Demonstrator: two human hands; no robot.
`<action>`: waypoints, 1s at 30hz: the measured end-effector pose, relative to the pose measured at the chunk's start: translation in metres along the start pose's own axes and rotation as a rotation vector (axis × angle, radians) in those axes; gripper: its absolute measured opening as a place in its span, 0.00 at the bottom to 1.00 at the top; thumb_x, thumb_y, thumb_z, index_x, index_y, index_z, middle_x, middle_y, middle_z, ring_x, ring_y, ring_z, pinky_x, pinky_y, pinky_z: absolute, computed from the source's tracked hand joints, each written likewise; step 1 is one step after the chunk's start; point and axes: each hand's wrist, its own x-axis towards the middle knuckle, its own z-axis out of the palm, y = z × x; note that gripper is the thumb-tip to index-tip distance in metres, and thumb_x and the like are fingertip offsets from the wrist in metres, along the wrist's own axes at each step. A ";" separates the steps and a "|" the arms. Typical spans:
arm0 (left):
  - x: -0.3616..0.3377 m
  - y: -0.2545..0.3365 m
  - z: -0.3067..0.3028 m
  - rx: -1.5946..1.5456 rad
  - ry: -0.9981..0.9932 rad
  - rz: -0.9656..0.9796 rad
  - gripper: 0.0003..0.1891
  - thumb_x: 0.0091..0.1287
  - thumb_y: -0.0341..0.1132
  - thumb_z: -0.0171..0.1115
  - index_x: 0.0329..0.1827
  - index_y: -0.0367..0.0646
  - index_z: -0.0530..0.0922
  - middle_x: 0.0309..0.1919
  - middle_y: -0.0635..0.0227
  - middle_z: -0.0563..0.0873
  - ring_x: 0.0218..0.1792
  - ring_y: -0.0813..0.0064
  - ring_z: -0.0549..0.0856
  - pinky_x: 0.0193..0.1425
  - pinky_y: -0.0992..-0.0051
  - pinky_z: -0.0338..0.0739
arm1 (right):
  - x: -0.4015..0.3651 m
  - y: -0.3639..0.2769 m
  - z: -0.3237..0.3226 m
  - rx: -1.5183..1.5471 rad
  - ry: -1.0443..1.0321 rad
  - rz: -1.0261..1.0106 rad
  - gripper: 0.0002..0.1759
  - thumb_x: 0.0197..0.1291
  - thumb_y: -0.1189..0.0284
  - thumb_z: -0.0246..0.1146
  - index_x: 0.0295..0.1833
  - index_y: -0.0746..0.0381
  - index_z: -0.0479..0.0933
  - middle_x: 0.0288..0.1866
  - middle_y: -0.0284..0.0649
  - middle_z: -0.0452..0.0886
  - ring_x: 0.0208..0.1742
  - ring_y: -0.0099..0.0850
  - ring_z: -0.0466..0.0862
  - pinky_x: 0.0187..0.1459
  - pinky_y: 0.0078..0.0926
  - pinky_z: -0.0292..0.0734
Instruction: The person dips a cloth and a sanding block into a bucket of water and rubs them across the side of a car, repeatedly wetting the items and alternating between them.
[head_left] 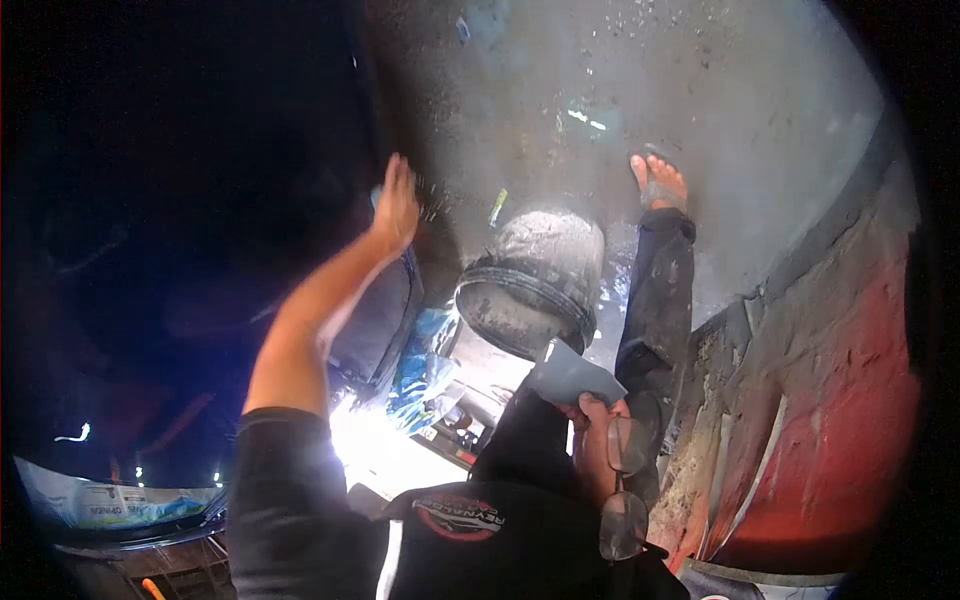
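Note:
At the edge of a dark blue glossy car panel [200, 230], my left hand [397, 210] is stretched out with its fingers straight and together. A light blue piece [376, 197] shows between this hand and the panel; most of it is hidden. Small bright droplets fleck the air beside my fingers. Close to my body, my right hand [597, 425] grips a flat grey rectangular sheet [572, 374], its thumb on the near edge. Past the sheet is a dirt-caked bucket [550, 245], its ridged open rim turned towards me.
Glasses [625, 525] hang at my shirt front. My sandalled foot [660, 180] rests on the wet grey floor [760, 150]. A worn red and grey wall [830, 400] runs along the right. Blue-and-white plastic wrapping [420, 380] lies beside the bucket.

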 end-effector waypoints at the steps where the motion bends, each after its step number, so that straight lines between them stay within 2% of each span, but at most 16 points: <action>1: 0.004 -0.055 -0.039 0.048 0.030 -0.042 0.28 0.80 0.45 0.47 0.77 0.44 0.78 0.85 0.54 0.67 0.87 0.45 0.56 0.86 0.30 0.34 | 0.000 -0.010 0.005 -0.023 0.032 0.014 0.17 0.70 0.80 0.60 0.63 0.65 0.79 0.53 0.39 0.86 0.53 0.35 0.88 0.58 0.38 0.86; 4: 0.031 -0.206 -0.134 0.208 0.177 -0.382 0.28 0.78 0.45 0.49 0.74 0.40 0.81 0.83 0.47 0.67 0.86 0.42 0.57 0.85 0.29 0.36 | 0.004 -0.039 0.013 -0.049 0.100 0.033 0.16 0.71 0.80 0.60 0.62 0.65 0.79 0.52 0.39 0.86 0.52 0.33 0.87 0.54 0.35 0.86; 6: 0.054 -0.304 -0.182 0.332 0.318 -0.619 0.32 0.79 0.40 0.47 0.82 0.32 0.68 0.85 0.44 0.63 0.86 0.37 0.54 0.86 0.31 0.43 | 0.004 -0.045 0.009 -0.010 0.101 0.048 0.15 0.70 0.80 0.61 0.61 0.66 0.79 0.52 0.38 0.86 0.50 0.31 0.87 0.52 0.32 0.85; 7: 0.066 -0.345 -0.190 0.320 0.512 -0.712 0.30 0.78 0.40 0.49 0.79 0.35 0.74 0.84 0.50 0.65 0.87 0.43 0.54 0.87 0.33 0.41 | 0.003 -0.049 0.009 0.003 0.105 0.060 0.15 0.70 0.79 0.61 0.60 0.66 0.79 0.52 0.38 0.85 0.50 0.30 0.86 0.50 0.31 0.84; 8: 0.078 -0.378 -0.203 0.166 0.520 -0.719 0.28 0.77 0.40 0.50 0.76 0.36 0.77 0.84 0.50 0.66 0.87 0.47 0.56 0.88 0.37 0.44 | 0.004 -0.054 0.014 0.008 0.107 0.071 0.14 0.70 0.79 0.61 0.60 0.66 0.79 0.51 0.38 0.85 0.49 0.29 0.86 0.49 0.29 0.84; 9: 0.105 -0.399 -0.188 0.198 0.603 -0.760 0.26 0.77 0.39 0.50 0.74 0.37 0.80 0.84 0.50 0.66 0.87 0.48 0.56 0.88 0.41 0.46 | 0.004 -0.059 0.019 0.012 0.111 0.065 0.14 0.70 0.79 0.61 0.59 0.66 0.79 0.51 0.37 0.85 0.49 0.29 0.86 0.48 0.29 0.83; 11: 0.095 -0.364 -0.184 0.140 0.447 -0.660 0.25 0.77 0.40 0.52 0.71 0.39 0.83 0.82 0.49 0.69 0.86 0.48 0.58 0.88 0.43 0.47 | 0.004 -0.067 0.028 0.016 0.137 0.045 0.13 0.71 0.79 0.61 0.59 0.66 0.79 0.51 0.37 0.85 0.48 0.28 0.85 0.47 0.27 0.83; 13: 0.090 -0.295 -0.154 0.181 0.185 -0.442 0.25 0.77 0.41 0.52 0.69 0.39 0.85 0.80 0.48 0.73 0.84 0.45 0.63 0.87 0.42 0.47 | -0.001 -0.070 0.025 0.011 0.185 0.046 0.13 0.71 0.79 0.60 0.58 0.66 0.79 0.51 0.37 0.85 0.48 0.28 0.86 0.48 0.28 0.83; 14: 0.063 -0.245 -0.150 0.321 0.167 -0.323 0.22 0.79 0.42 0.56 0.69 0.42 0.85 0.73 0.47 0.81 0.76 0.49 0.75 0.84 0.47 0.60 | -0.001 -0.069 0.023 0.012 0.201 0.057 0.13 0.71 0.80 0.60 0.59 0.66 0.79 0.52 0.38 0.85 0.48 0.29 0.86 0.49 0.29 0.84; 16: 0.073 -0.153 -0.068 0.105 0.128 -0.158 0.20 0.75 0.41 0.54 0.56 0.45 0.93 0.65 0.48 0.87 0.73 0.42 0.78 0.84 0.34 0.49 | -0.001 -0.064 0.020 -0.006 0.180 0.057 0.13 0.71 0.80 0.60 0.59 0.67 0.79 0.53 0.39 0.85 0.49 0.30 0.86 0.51 0.33 0.85; 17: 0.069 -0.103 -0.038 0.140 0.009 -0.135 0.25 0.77 0.46 0.53 0.70 0.45 0.85 0.78 0.51 0.76 0.82 0.46 0.69 0.86 0.32 0.43 | -0.001 -0.056 0.012 -0.020 0.177 0.054 0.13 0.71 0.80 0.60 0.59 0.67 0.79 0.54 0.40 0.86 0.51 0.31 0.87 0.53 0.34 0.86; 19: 0.042 -0.022 -0.006 0.069 -0.062 0.016 0.25 0.80 0.45 0.50 0.72 0.49 0.83 0.81 0.54 0.74 0.83 0.49 0.67 0.87 0.33 0.41 | 0.002 -0.048 0.008 -0.050 0.157 0.054 0.14 0.71 0.80 0.60 0.60 0.68 0.79 0.55 0.41 0.86 0.53 0.33 0.87 0.55 0.37 0.86; 21: 0.032 0.048 0.037 -0.014 -0.058 0.110 0.26 0.82 0.44 0.47 0.74 0.44 0.81 0.81 0.52 0.73 0.83 0.45 0.66 0.86 0.35 0.45 | 0.000 -0.046 0.014 -0.084 0.135 0.062 0.15 0.72 0.81 0.60 0.61 0.68 0.79 0.56 0.42 0.86 0.56 0.34 0.87 0.57 0.39 0.87; 25: 0.047 0.199 0.132 -0.209 -0.199 0.151 0.25 0.81 0.42 0.49 0.74 0.43 0.81 0.81 0.54 0.74 0.83 0.51 0.67 0.88 0.38 0.43 | -0.006 -0.026 0.007 -0.210 0.096 0.022 0.16 0.73 0.81 0.58 0.63 0.69 0.79 0.56 0.41 0.86 0.55 0.34 0.87 0.58 0.38 0.86; 29: 0.037 0.280 0.172 -0.479 -0.304 0.189 0.24 0.80 0.39 0.51 0.73 0.44 0.82 0.78 0.54 0.77 0.82 0.52 0.70 0.89 0.40 0.41 | -0.005 0.011 -0.039 -0.423 0.065 0.046 0.14 0.74 0.80 0.59 0.62 0.68 0.79 0.53 0.37 0.86 0.53 0.28 0.87 0.58 0.31 0.84; 30: 0.016 0.288 0.173 -0.543 -0.161 0.151 0.22 0.77 0.37 0.54 0.70 0.44 0.84 0.72 0.52 0.82 0.77 0.52 0.75 0.87 0.43 0.50 | -0.008 0.018 -0.051 -0.385 0.075 0.045 0.13 0.75 0.79 0.60 0.61 0.67 0.80 0.53 0.36 0.86 0.52 0.27 0.87 0.56 0.30 0.83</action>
